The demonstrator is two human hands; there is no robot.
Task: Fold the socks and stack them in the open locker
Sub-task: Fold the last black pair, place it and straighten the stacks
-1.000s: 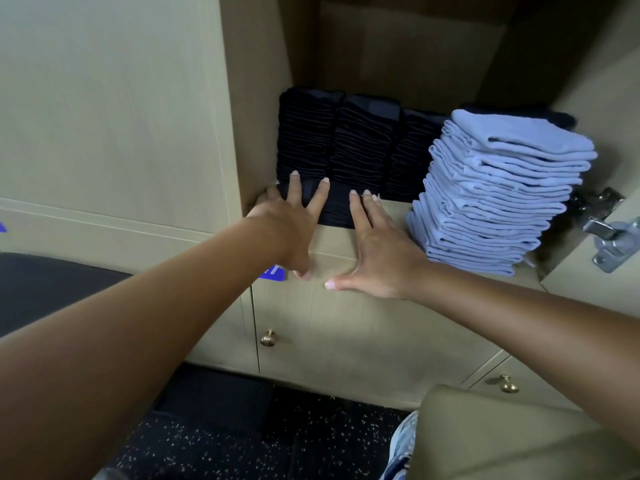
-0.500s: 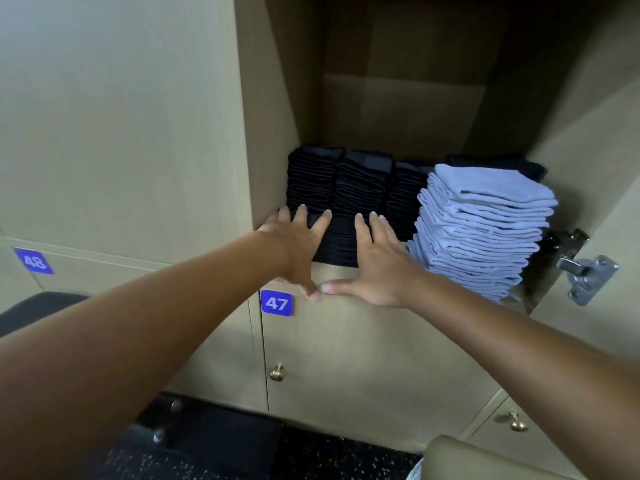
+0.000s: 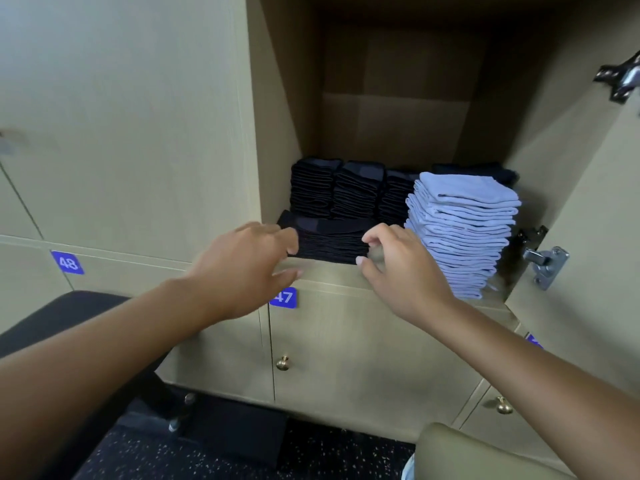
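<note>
Now my left hand hangs loose and my right hand curls emptily at the black socks; I should square that front pile gently.

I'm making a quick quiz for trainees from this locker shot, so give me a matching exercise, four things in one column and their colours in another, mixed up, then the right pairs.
Things:
1. Tall sock stack on the right of the open locker
2. Low sock stack at the front edge between the hands
3. Number label 48
4. Round door knob below the label 47

Colours:
A. Brass
B. Black
C. Light blue
D. Blue with white digits

Pairs: 1-C, 2-B, 3-D, 4-A
</note>
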